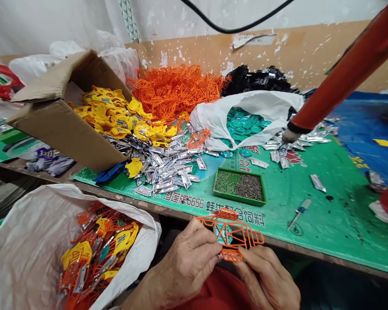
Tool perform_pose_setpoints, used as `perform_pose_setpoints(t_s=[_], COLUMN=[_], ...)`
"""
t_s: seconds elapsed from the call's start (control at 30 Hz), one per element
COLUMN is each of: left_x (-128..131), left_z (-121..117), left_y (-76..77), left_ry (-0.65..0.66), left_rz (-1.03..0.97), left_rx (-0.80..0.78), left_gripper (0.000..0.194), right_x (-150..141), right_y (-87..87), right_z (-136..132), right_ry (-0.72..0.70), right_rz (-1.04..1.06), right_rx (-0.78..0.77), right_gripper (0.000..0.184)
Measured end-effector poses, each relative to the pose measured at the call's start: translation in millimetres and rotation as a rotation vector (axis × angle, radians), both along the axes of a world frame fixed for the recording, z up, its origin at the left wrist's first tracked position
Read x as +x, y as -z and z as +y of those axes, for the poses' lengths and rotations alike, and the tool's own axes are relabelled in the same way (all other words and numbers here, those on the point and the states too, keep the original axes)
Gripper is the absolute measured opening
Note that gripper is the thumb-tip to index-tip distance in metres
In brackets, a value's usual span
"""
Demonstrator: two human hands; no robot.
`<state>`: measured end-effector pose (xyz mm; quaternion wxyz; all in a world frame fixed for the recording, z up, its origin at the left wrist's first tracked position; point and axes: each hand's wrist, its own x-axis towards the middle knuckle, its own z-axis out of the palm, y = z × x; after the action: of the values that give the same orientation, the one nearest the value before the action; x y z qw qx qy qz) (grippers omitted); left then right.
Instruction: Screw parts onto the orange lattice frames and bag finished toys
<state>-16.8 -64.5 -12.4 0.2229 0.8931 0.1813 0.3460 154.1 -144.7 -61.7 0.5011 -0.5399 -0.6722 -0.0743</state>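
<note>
At lower centre of my feed, the left hand (183, 271) and right hand (267, 277) clamp an orange plastic lattice (231, 232) together.
Lower left, a white sack (29, 254) holds what seem plastic pieces (97, 254).

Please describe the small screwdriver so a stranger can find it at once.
On the green printed board, find the green-framed tray. Right of it, near the board's front edge, lies a small screwdriver, set apart by its blue handle and thin metal shaft.
</note>
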Motion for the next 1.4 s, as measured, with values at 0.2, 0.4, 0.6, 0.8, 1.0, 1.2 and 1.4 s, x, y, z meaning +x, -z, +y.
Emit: perform_pose_setpoints(t_s=[0.2, 0.4, 0.6, 0.8, 1.0, 1.2, 1.4], left_x=[0.4, -0.1, -3.6, -6.2, -7.3, -7.9, -7.7], left_z=[-1.7, -2.4, -2.4, -0.3, -1.8, -4.7, -9.4], left_y=[1.3, 3.5, -3.1, -3.8, -2.2, -5.7, -12.8], left_ry=[-0.002, 0.007, 0.031, 0.033, 0.063, 0.066, 0.023], left_rz=[-0.012, -0.004, 0.083, 0.112, 0.093, 0.111, 0.105], left_rx=[0.080, 0.105, 0.108, 0.092, 0.060, 0.065, 0.134], left_gripper=[0.018, 0.016, 0.014, 0.016, 0.019, 0.020, 0.015], right_x=[0.2, -2.8, -2.2, -4.9, -11.4, -5.0, 1.8], right_y=[-5.8, -11.4, -14.6, -12.1, -7.8, -11.4, -15.8], right_z=[6.9, 8.2, 8.4, 5.0, 4.3, 4.9, 1.7], right_ry=[-0.020, 0.032, -0.059, -0.016, -0.016, -0.087, -0.087], right_rz=[-0.011, -0.136, -0.115, -0.087, 0.016, -0.054, -0.116], right_rx=[-0.013, -0.011, 0.062, 0.081, 0.031, 0.049, 0.066], right_gripper=[0.012, 0.014, 0.010, 0.009, 0.009, 0.011, 0.010])
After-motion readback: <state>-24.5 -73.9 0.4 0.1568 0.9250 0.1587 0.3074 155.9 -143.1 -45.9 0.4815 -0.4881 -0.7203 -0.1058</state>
